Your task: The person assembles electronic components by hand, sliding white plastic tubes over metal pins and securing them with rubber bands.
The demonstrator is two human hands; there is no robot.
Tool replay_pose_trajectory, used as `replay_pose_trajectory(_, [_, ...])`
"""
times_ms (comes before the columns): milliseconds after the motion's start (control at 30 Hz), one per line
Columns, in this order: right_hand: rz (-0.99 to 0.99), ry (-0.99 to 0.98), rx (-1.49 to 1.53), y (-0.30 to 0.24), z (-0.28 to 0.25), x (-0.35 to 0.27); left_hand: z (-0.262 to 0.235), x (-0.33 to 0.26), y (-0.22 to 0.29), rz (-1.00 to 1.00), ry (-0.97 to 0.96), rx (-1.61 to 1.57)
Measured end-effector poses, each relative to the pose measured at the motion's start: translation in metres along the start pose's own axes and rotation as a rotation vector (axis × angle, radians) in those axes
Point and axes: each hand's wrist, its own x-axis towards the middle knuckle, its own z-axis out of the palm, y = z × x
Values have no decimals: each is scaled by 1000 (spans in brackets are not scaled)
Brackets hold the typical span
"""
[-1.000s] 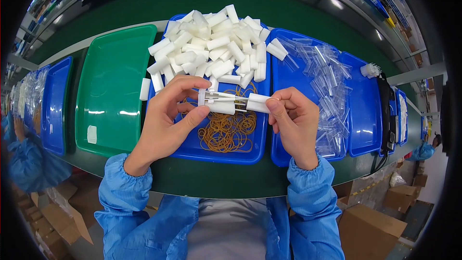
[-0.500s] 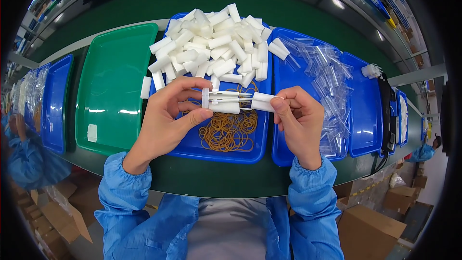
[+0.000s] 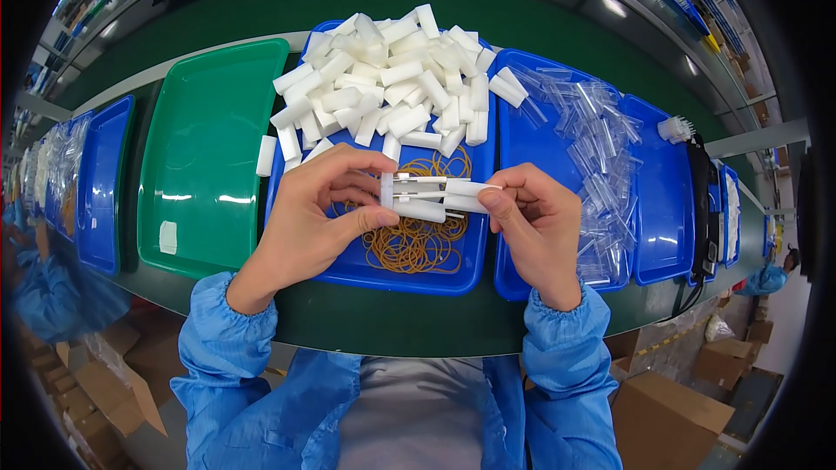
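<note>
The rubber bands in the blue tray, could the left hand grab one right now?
Probably not straight away. The rubber bands lie uncovered just under the left hand, but that hand and the right hand are both pinching a bundle of white pieces.

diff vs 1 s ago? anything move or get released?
Hardly anything. Both hands keep hold of the white bundle over the blue tray: left hand on its left end, right hand on its right end. The bundle has crept slightly left; nothing was let go or picked up. The pile of white pieces, rubber bands, clear tubes and green tray are unchanged.
</note>
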Motion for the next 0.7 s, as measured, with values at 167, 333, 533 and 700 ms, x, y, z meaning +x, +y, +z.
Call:
replay_pose_trajectory(167, [-68,-51,-60,2,1,-2,0,-1,2,-18,-12,10])
replay_pose_trajectory(333, [-154,-58,-143,4,6,-2,3,-1,0,16,12,66])
replay_pose_trajectory(533, [-12,6,-19,-1,12,-6,4,1,-2,82,63,139])
replay_pose_trajectory(700, [157,-5,143,-5,14,-5,6,0,-4,120,67,213])
